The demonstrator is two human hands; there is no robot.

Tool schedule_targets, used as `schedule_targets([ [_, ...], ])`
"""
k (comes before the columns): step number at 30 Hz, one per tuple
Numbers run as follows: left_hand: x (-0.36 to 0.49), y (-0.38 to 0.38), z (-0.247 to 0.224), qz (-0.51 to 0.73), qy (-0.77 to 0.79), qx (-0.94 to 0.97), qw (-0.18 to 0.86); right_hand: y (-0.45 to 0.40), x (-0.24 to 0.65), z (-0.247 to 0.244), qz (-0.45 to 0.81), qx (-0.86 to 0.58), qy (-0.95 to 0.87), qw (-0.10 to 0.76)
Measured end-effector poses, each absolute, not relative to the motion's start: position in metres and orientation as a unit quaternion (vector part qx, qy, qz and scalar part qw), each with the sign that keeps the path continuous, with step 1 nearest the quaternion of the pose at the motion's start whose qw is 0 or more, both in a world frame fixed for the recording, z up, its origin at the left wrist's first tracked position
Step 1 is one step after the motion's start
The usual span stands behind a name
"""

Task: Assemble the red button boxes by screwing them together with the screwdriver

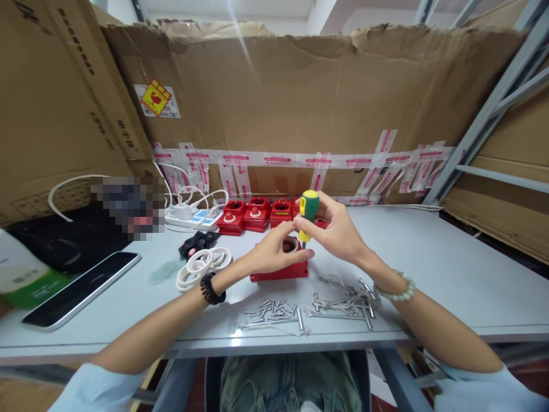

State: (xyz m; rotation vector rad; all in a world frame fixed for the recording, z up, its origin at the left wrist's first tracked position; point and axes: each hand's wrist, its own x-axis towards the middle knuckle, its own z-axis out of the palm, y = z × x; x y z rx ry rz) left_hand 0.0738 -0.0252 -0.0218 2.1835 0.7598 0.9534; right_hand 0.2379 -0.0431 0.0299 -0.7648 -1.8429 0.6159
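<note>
My right hand [337, 229] is closed round the green and yellow handle of a screwdriver [309, 207], which stands nearly upright with its shaft pointing down. Below it, a red housing [278, 272] with a round opening sits on the table, and the shaft meets its right side. My left hand [277, 249] lies over the housing, thumb and fingers around the screwdriver's lower end; whether it pinches the shaft or a screw is hidden. Small silver screws [274, 309] lie in front of the housing. Right of them are metal rods with strings [351, 303].
More red units [256, 216] line the back beside a white power strip [193, 217]. White rings [201, 266] and a black bundle [197, 243] lie left of my left hand. A tablet [81, 292] rests further left. Cardboard [300, 103] walls the back.
</note>
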Motion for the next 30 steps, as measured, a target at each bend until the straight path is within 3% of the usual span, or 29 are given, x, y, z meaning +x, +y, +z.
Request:
schedule_targets([
  [4, 0.066, -0.026, -0.01, 0.244, 0.244, 0.925, 0.16, -0.04, 0.241, 0.03, 0.253, -0.329, -0.755, 0.508],
  [11, 0.069, -0.025, -0.01, 0.216, 0.228, 0.945, 0.089, -0.041, 0.243, 0.033, 0.269, -0.32, -0.747, 0.517],
  [20, 0.058, -0.043, 0.006, 0.319, 0.274, 0.891, 0.168, -0.049, 0.252, 0.055, 0.243, -0.309, -0.655, 0.645],
  [25, 0.047, -0.069, 0.01, 0.156, 0.277, 0.922, 0.223, -0.04, 0.258, 0.054, 0.214, -0.319, -0.644, 0.662],
  [30, 0.049, -0.078, -0.006, 0.054, 0.273, 0.941, 0.192, -0.023, 0.258, 0.036, 0.198, -0.344, -0.669, 0.629],
])
